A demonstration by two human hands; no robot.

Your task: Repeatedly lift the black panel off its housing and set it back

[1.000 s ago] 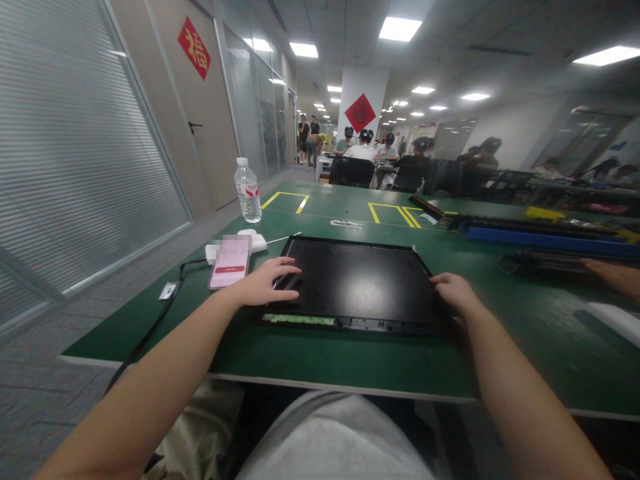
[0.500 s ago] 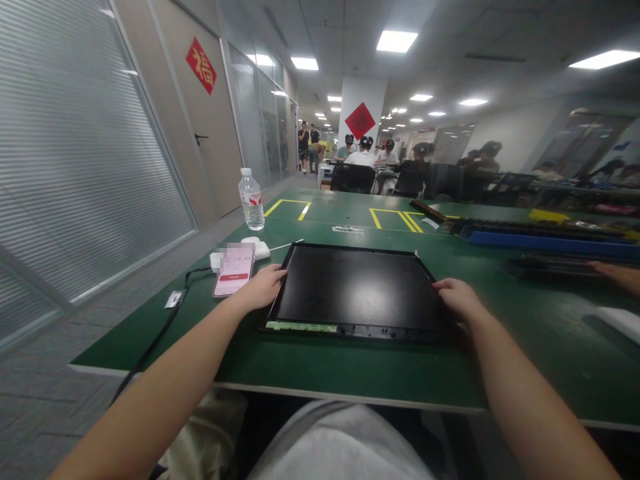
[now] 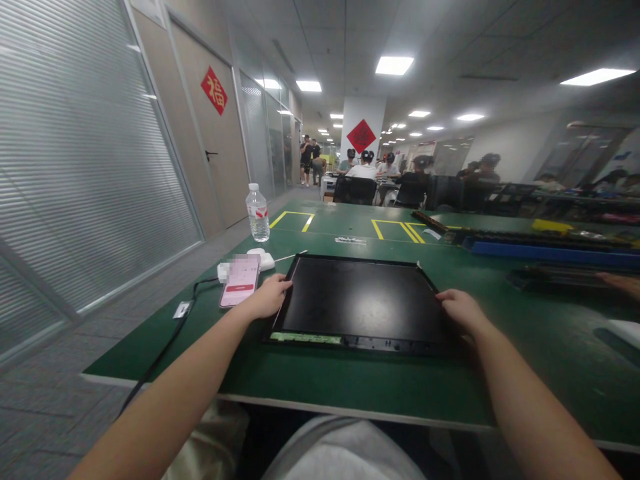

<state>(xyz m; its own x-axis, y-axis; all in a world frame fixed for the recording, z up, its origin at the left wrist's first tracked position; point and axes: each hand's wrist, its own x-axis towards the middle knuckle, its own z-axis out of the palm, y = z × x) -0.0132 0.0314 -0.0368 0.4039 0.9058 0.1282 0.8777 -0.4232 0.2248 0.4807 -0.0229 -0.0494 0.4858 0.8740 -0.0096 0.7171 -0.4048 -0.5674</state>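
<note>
A flat black display panel lies in front of me, a green circuit strip along the left part of its near edge. My left hand grips the panel's left edge, thumb on top and the other fingers out of sight beneath. At the opposite side my right hand is closed on the right edge, its lower fingers hidden. Just left of my left hand is a phone with a lit pinkish screen.
The green table carries a water bottle, a white device and a black cable on the left. At right are a long blue tray, dark parts and another person's hand. People sit at tables farther back.
The whole view has shifted slightly, so the table and panel appear a little lower. Both hands keep their hold on the panel's sides.
</note>
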